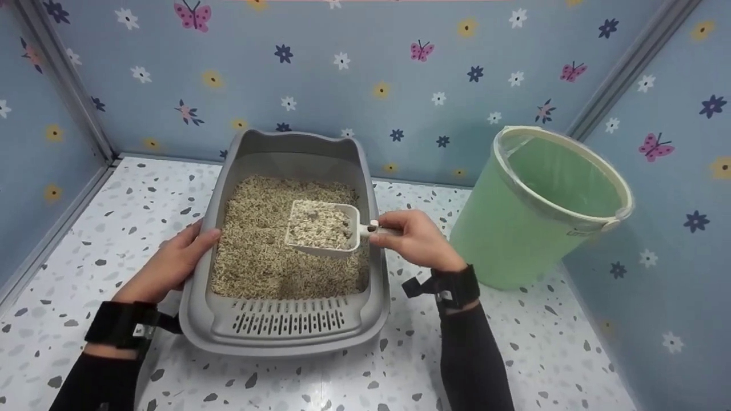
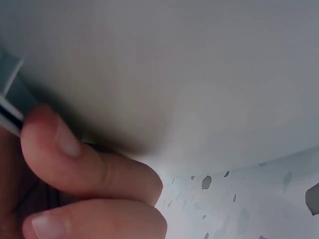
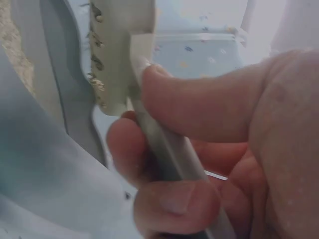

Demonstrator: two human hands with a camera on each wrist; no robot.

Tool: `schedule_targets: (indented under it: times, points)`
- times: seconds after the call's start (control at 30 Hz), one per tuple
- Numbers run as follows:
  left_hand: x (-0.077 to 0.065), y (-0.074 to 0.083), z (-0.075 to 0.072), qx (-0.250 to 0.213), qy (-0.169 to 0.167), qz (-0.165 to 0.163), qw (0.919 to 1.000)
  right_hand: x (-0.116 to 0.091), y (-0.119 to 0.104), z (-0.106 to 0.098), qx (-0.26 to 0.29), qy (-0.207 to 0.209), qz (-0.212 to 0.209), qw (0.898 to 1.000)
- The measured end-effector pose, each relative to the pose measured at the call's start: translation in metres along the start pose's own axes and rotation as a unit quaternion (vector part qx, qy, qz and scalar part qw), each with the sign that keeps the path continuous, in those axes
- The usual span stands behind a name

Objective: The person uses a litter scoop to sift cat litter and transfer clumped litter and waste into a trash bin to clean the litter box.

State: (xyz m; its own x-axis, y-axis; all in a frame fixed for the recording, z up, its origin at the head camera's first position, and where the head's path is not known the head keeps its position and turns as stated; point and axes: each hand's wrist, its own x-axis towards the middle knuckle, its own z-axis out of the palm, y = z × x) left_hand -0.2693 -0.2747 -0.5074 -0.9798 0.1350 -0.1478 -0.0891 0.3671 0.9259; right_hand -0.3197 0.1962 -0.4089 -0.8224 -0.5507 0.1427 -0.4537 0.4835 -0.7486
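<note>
A grey litter box [image 1: 378, 297] filled with tan granular litter [image 1: 257, 245] stands on the speckled surface. My left hand [image 1: 174, 260] grips its left rim, thumb over the edge; in the left wrist view, curled fingers [image 2: 114, 181] sit against the box's outer wall [image 2: 199, 89]. My right hand [image 1: 414, 237] holds a white litter scoop [image 1: 355, 228] by its handle, thumb on top and fingers wrapped beneath, as the right wrist view also shows. The scoop is heaped with pale litter [image 1: 320, 225] and hovers over the right half of the box.
To the right stands a light green bin [image 1: 497, 240], its rim lined with a clear bag [image 1: 517, 182]. Patterned blue panels [image 1: 320, 80] rise behind and at both sides. The box's front lip has a slotted grate [image 1: 288, 317].
</note>
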Motion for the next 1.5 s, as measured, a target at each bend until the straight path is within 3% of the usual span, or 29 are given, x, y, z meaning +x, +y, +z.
schedule_targets:
  times: [0.2,0.4,0.53,0.73,0.87,1.03,1.2,1.37,1.5]
  points:
    - [-0.002,-0.002,0.001,-0.006,-0.006,-0.005,0.9999,-0.004,0.001,0.001,-0.017,0.024,-0.002,1.0]
    - [-0.003,0.001,-0.001,-0.006,-0.001,-0.003,1.0,0.01,0.0,0.014,0.007,0.008,-0.024,1.0]
    - [-0.003,0.001,-0.001,-0.006,-0.003,-0.001,1.0,0.005,-0.001,0.01,-0.009,0.032,-0.022,0.999]
    - [-0.004,0.0,-0.001,-0.008,0.0,-0.003,1.0,0.009,-0.003,0.013,-0.004,0.01,-0.034,0.999]
    - [-0.003,0.0,0.0,-0.009,-0.003,-0.001,1.0,0.002,-0.003,0.008,-0.011,0.035,-0.018,0.999]
    - [-0.003,0.0,0.0,-0.006,0.0,-0.002,1.0,0.006,-0.004,0.01,-0.023,0.018,-0.024,0.999]
    - [-0.002,0.001,0.0,-0.001,0.002,0.001,1.0,0.002,-0.004,0.006,-0.03,0.033,-0.007,0.999]
    - [-0.003,0.0,0.0,-0.006,0.0,-0.002,1.0,0.006,-0.006,0.011,-0.035,0.008,-0.022,0.999]
    - [-0.003,0.001,0.001,-0.006,-0.002,-0.003,1.0,0.0,-0.003,0.004,-0.035,0.02,-0.016,0.999]
